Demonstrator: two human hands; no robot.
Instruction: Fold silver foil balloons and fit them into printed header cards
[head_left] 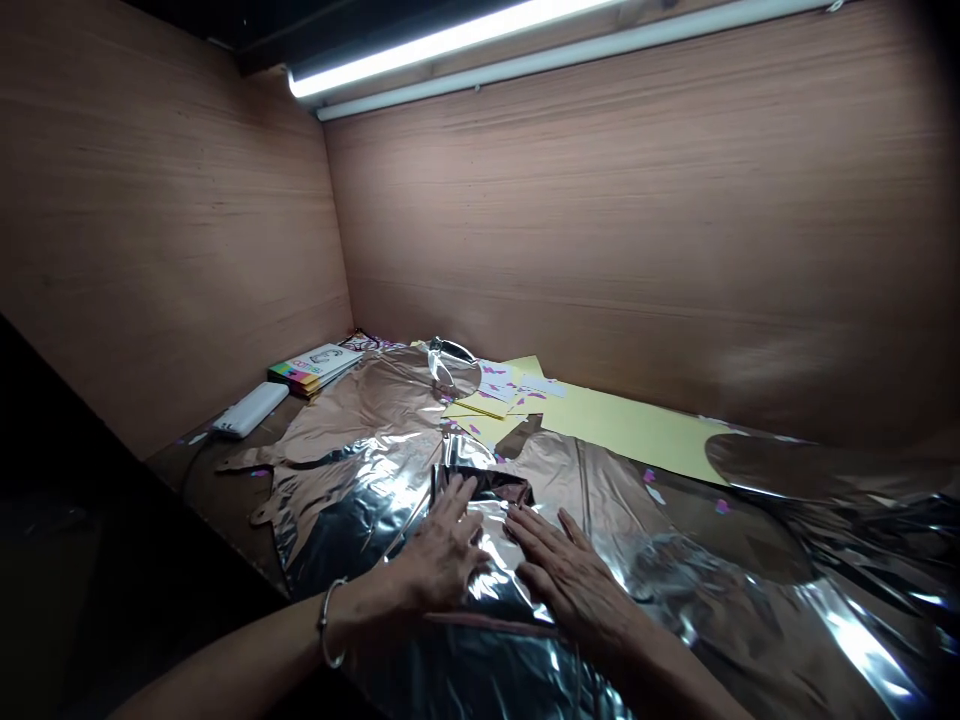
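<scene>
A large sheet of shiny foil film (360, 510), silvery and wrinkled, lies spread over the table and drops over its near edge. My left hand (446, 550) rests on it with fingers apart, and a bracelet (328, 622) circles that wrist. Close by on the right, my right hand (559, 565) lies flat on the same foil with fingers stretched. Between and just beyond the fingertips the foil has a folded, darker edge (495, 484). Rounded tabs (262, 515) stick out at the foil's left side.
Yellow paper (630, 425) and a yellow pencil-like stick (480, 409) lie at the back, with pink and white scraps around. At the left sit a stack of booklets (315, 365) and a white power bank (251, 408) with a cable. Wooden walls (637, 220) enclose the table under a tube light (450, 45).
</scene>
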